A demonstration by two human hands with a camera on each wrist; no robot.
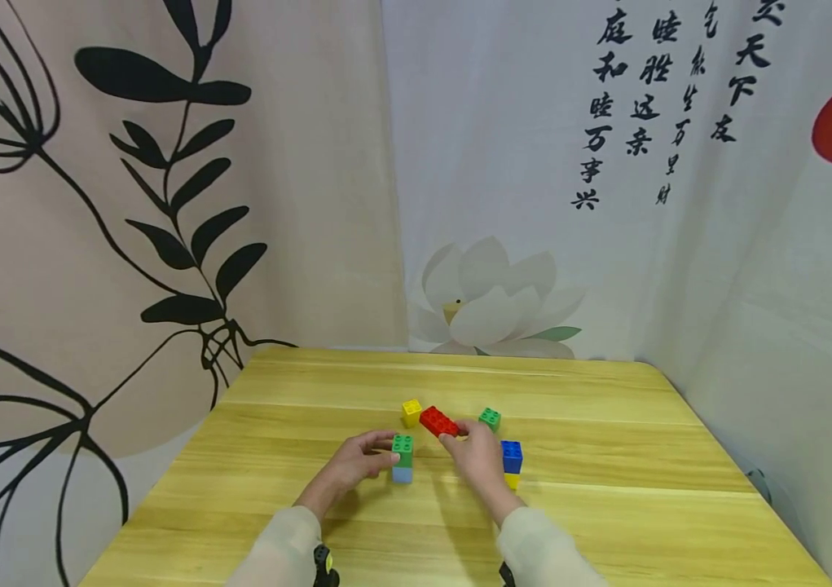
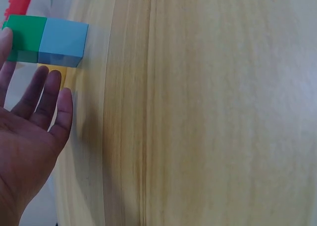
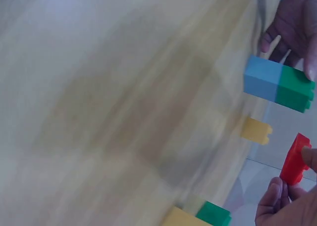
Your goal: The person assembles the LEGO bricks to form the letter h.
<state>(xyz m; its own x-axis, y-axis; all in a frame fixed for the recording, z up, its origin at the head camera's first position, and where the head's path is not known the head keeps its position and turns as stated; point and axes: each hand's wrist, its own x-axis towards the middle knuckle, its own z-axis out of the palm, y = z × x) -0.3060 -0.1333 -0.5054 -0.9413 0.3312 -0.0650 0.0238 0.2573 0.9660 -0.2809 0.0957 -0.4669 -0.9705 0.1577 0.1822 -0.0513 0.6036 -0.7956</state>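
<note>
A green brick point(image 1: 403, 444) sits on top of a light blue brick point(image 1: 402, 474), forming a small upright stack on the table. My left hand point(image 1: 357, 463) is at this stack's left side, thumb and index finger at the green brick; its other fingers spread loosely in the left wrist view. Between thumb and fingers, my right hand point(image 1: 479, 456) pinches the end of a red brick point(image 1: 438, 421). The red brick is raised and tilted in the right wrist view, studs facing away from the table, to the right of and beyond the stack.
A yellow brick point(image 1: 411, 412) lies behind the stack. Another green brick point(image 1: 490, 419) stands beyond the right hand. Right of that hand is a blue brick point(image 1: 512, 456) over a yellow one point(image 1: 512, 481). The wooden table point(image 1: 606, 522) meets hanging cloth at its back.
</note>
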